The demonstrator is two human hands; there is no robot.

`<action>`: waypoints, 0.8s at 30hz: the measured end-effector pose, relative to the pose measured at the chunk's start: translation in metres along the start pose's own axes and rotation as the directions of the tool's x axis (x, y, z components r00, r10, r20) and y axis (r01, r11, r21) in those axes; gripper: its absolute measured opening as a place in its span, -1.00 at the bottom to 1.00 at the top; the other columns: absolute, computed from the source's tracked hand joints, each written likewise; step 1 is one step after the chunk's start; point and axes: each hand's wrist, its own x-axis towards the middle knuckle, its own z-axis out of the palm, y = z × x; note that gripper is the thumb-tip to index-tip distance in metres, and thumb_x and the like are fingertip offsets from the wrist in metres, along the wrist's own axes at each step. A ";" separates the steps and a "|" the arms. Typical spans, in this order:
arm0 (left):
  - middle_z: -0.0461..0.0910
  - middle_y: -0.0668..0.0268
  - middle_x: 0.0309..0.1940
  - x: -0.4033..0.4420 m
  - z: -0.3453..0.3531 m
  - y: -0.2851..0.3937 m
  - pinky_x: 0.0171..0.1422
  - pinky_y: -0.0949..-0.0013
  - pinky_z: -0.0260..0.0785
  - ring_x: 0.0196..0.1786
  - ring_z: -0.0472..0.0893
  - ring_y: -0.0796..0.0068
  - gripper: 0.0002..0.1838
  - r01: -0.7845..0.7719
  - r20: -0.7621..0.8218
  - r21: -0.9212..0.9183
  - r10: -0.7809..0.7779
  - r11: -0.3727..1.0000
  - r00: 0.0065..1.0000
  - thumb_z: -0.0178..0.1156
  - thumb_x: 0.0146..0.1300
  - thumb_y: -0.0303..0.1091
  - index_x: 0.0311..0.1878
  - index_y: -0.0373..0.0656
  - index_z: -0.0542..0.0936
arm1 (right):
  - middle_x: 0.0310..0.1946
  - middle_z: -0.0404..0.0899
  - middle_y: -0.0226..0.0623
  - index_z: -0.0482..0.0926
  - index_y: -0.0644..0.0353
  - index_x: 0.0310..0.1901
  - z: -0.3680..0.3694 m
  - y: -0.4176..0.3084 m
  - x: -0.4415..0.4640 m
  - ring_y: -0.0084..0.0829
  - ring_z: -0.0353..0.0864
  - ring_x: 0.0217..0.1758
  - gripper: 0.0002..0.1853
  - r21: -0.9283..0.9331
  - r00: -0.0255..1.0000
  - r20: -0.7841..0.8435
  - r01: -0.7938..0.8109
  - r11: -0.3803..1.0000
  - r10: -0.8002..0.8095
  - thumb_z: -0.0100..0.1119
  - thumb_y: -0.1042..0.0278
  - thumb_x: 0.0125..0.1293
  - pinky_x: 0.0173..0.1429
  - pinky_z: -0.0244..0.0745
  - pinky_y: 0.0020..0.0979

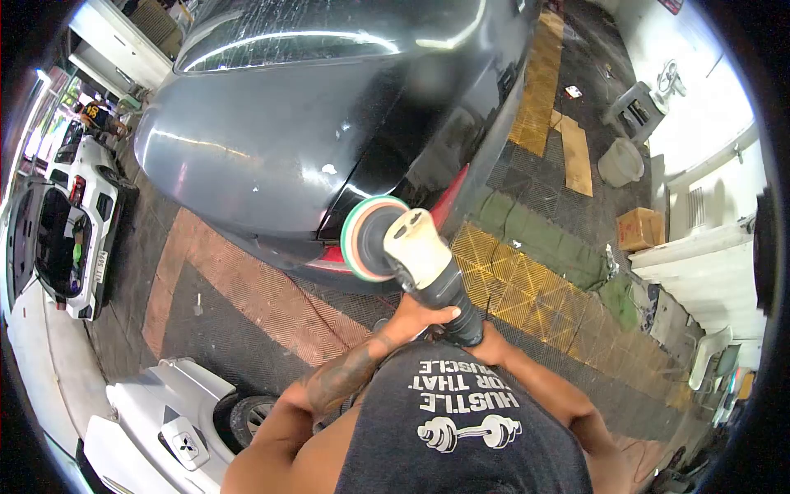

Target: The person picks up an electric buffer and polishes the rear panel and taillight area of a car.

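A car polisher (pixel 421 262) with a cream head and black body is held in front of my chest. My left hand (pixel 418 319) is closed round its body, thumb across the top. At the handle's rear end my right hand (pixel 491 344) grips it, fingers partly hidden underneath. The round polishing pad (pixel 368 235), green-edged with an orange layer, faces the rear of a dark grey car (pixel 271 140). It overlaps the red tail light (pixel 332 259); I cannot tell whether it touches the car. Small white spots (pixel 329 169) mark the car's panel.
A white car (pixel 90 222) with its back open stands at left, with a person (pixel 99 115) beyond it. A silver car part (pixel 164 403) is lower left. At right are a green cloth (pixel 535 239), a cardboard box (pixel 640 229), a bucket (pixel 620 162) and a grey stool (pixel 635 114).
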 end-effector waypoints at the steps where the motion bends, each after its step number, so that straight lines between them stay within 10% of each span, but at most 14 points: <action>1: 0.58 0.25 0.07 -0.002 0.002 0.001 0.33 0.25 0.38 0.16 0.55 0.40 -0.40 -0.015 0.010 -0.041 0.015 0.999 1.000 0.47 0.09 -0.45 0.21 -0.23 0.47 | -0.15 0.75 -0.06 0.69 0.25 -0.07 -0.004 0.003 0.001 -0.22 0.74 -0.03 -0.62 -0.009 1.000 0.003 0.002 1.000 -0.002 0.39 0.26 0.07 0.14 0.55 -0.23; 13: 0.55 0.27 0.10 -0.005 0.002 0.000 0.33 0.24 0.37 0.19 0.52 0.38 -0.37 -0.044 0.005 -0.046 0.044 0.998 0.999 0.50 0.06 -0.45 0.21 -0.24 0.47 | -0.08 0.73 -0.04 0.66 0.19 0.00 -0.010 0.002 0.002 -0.21 0.73 0.01 -0.54 -0.085 0.993 0.102 -0.050 0.995 0.059 0.42 0.18 0.06 0.17 0.53 -0.24; 19: 0.55 0.27 0.09 0.054 0.021 0.010 0.30 0.24 0.39 0.15 0.52 0.40 -0.28 0.049 0.052 -0.012 -0.048 0.999 0.997 0.52 0.03 -0.45 0.28 -0.25 0.44 | -0.25 0.70 -0.29 0.56 0.33 0.06 0.000 0.047 0.014 -0.29 0.69 -0.15 -0.44 0.329 0.990 -0.087 -0.080 0.941 0.115 0.44 0.47 -0.07 0.08 0.56 -0.25; 24: 0.55 0.26 0.10 0.047 0.013 0.003 0.29 0.23 0.39 0.15 0.52 0.40 -0.28 0.044 0.061 0.003 -0.045 0.999 0.997 0.52 0.03 -0.45 0.28 -0.26 0.43 | -0.21 0.71 -0.24 0.61 0.26 -0.01 0.002 0.040 0.011 -0.29 0.69 -0.11 -0.55 0.275 0.999 0.010 -0.050 0.960 0.050 0.41 0.46 -0.01 0.08 0.56 -0.24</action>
